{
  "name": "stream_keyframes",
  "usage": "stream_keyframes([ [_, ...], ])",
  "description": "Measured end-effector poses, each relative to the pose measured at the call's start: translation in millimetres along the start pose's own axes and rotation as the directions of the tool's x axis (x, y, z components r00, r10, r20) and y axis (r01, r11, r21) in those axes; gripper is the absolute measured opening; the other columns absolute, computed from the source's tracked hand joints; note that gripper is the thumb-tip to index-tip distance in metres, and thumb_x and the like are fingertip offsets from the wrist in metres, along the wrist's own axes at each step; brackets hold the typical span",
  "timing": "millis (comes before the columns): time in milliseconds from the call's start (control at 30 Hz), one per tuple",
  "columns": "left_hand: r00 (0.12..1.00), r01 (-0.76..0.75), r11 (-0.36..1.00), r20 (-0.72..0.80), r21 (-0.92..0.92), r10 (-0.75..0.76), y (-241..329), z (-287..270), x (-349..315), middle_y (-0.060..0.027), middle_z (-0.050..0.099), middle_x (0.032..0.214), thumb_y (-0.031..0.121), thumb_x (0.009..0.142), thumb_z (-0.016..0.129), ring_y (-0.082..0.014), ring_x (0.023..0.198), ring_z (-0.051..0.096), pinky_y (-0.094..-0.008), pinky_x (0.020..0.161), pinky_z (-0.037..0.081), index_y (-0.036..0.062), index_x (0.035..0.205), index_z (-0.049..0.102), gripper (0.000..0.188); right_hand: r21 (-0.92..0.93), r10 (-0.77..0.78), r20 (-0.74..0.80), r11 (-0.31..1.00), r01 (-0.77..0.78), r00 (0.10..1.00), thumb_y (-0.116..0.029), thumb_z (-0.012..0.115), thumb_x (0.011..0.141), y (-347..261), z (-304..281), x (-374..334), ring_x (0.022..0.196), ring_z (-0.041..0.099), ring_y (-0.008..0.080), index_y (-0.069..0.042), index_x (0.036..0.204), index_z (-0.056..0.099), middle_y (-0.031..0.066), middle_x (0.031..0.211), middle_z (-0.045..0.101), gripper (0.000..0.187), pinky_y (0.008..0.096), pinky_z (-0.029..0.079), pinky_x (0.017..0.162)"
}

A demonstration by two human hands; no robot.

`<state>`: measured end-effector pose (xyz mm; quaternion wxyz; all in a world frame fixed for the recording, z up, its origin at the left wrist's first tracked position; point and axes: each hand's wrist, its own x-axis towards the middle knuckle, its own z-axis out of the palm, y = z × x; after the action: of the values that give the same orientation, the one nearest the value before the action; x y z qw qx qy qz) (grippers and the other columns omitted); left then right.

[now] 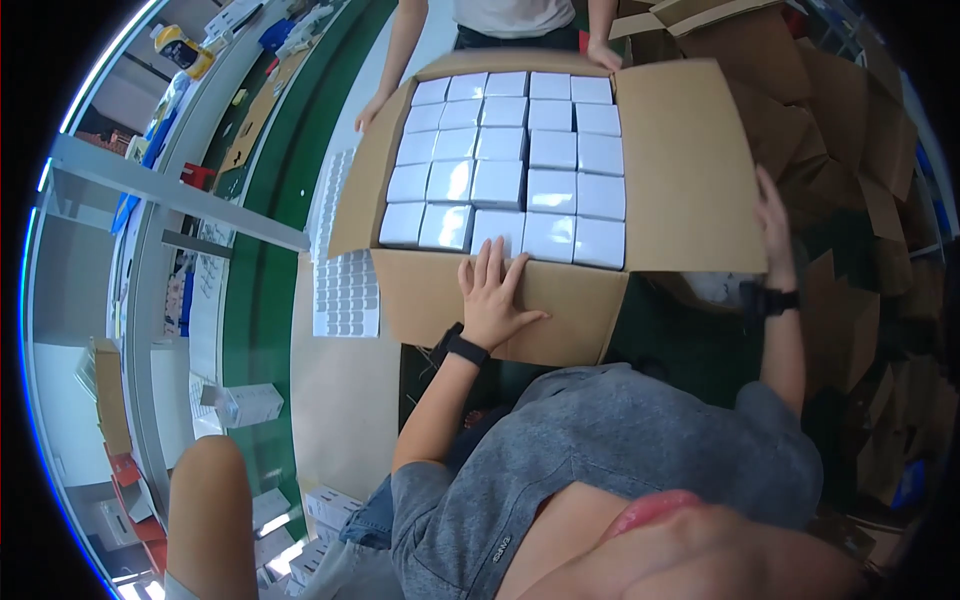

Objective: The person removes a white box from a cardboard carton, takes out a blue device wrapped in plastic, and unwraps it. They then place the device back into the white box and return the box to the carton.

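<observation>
A large open cardboard box (510,310) is packed with rows of small white boxes (501,142), a few sitting slightly lower or apart. My left hand (492,300) lies with fingers spread over the box's near edge. Its fingertips touch a white box in the nearest row, and its palm rests on the cardboard. Farther right, the wide right flap (690,165) is folded outward. My right hand (774,222) is at that flap's outer edge, its visible fingers stretched along it and partly hidden behind the cardboard. Both my wrists wear black bands.
Across the box, a co-worker's hands (372,112) touch its far side. A sheet of labels (347,295) lies left of it on the pale table (345,390). Flattened cartons (830,130) crowd the right. A metal frame bar (180,190) juts in from the left.
</observation>
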<state>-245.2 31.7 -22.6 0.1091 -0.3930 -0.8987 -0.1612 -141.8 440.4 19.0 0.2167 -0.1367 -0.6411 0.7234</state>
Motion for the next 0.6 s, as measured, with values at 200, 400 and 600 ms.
stream_keyframes([
  [200, 0.999, 0.032, 0.999, 0.034, -0.014, -0.032, 13, 20, 6, -0.0173, 0.030, 0.133, 0.052, 0.054, 0.072, -0.0342, 0.127, 0.022, -0.0552, 0.099, 0.011, 0.0175, 0.123, 0.043, 0.083, -0.213, 0.179, -0.134, 0.955, -0.205, 0.975, -0.019, 0.031, 0.094, 187, -28, -26, 0.127, 0.027, 0.0219, -0.005, 0.134, 0.025, 0.0125, 0.136, 0.031, 0.044, 0.0320, 0.023, 0.104],
  [400, 0.998, 0.050, 0.997, -0.028, 0.054, -0.048, 5, 42, 7, -0.0193, 0.027, 0.133, 0.050, 0.056, 0.074, -0.0365, 0.128, 0.018, -0.0571, 0.099, 0.009, 0.0149, 0.124, 0.041, 0.084, -0.861, 0.218, 0.037, 0.503, -0.080, 0.975, -0.011, 0.031, 0.090, 255, 44, -3, 0.103, 0.050, 0.0369, -0.005, 0.133, 0.024, 0.0263, 0.114, 0.049, 0.044, 0.0379, 0.041, 0.088],
  [600, 0.998, 0.054, 0.998, -0.029, 0.014, -0.054, 6, 38, 2, -0.0187, 0.028, 0.133, 0.052, 0.056, 0.073, -0.0363, 0.127, 0.019, -0.0567, 0.099, 0.010, 0.0142, 0.125, 0.040, 0.085, -0.987, 0.409, 0.012, 0.152, -0.055, 0.912, -0.017, 0.040, 0.086, 161, 20, -1, 0.088, 0.057, 0.0402, 0.006, 0.119, 0.040, 0.0291, 0.092, 0.057, 0.040, 0.0451, 0.045, 0.078],
])
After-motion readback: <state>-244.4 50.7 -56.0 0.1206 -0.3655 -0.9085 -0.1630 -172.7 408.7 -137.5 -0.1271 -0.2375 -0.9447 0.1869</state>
